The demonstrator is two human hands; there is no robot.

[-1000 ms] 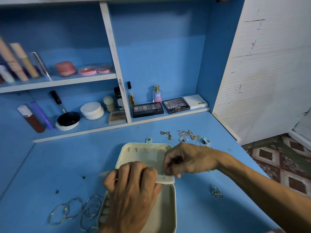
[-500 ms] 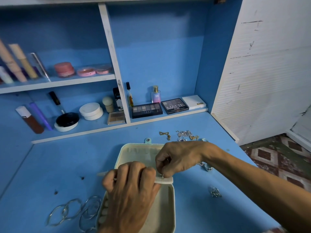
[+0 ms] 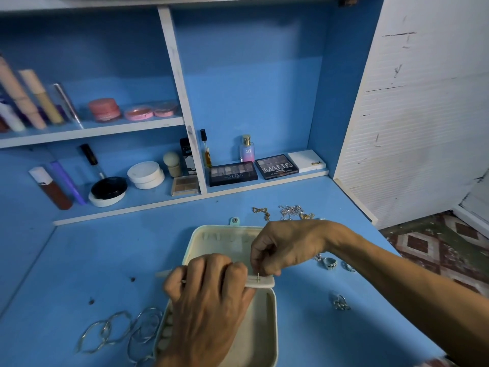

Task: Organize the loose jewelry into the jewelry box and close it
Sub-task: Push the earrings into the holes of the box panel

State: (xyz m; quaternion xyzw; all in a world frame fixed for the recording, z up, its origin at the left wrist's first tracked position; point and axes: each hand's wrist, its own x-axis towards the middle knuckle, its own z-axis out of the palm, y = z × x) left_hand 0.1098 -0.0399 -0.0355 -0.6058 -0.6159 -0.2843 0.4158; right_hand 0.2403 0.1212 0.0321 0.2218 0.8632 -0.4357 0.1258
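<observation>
Over the open jewelry box point(image 3: 264, 329) I see the left hand point(image 3: 209, 300) clamped on its cream strip point(image 3: 264, 282), the right hand point(image 3: 288, 245) pinching an earring pin point(image 3: 257, 277) at that strip's right end.

Recorded solid blue on the desk top point(image 3: 105, 260) and the shelf backing point(image 3: 251, 88), with white shelf edges point(image 3: 105, 129). Noted cream throughout the jewelry box point(image 3: 262, 327) and its panel point(image 3: 264, 282), pale mint on the snap tab point(image 3: 234, 221). Logged a gold earring point(image 3: 258, 277), silver bangles point(image 3: 105, 331), silver rings point(image 3: 341, 303), mixed gold and silver chains point(image 3: 292, 210). Found the floor tiles point(image 3: 423, 247) patterned in maroon diamonds with cream and green borders. Marked the side wall point(image 3: 423, 128) white, finely ribbed in horizontal lines, with dark scuffs. Listed black palettes point(image 3: 232, 174) holding brown and beige shades, one lettered MATTE in white; pink jars point(image 3: 104, 110); a perfume bottle point(image 3: 247, 150) fading pink to blue under a gold cap.
</observation>
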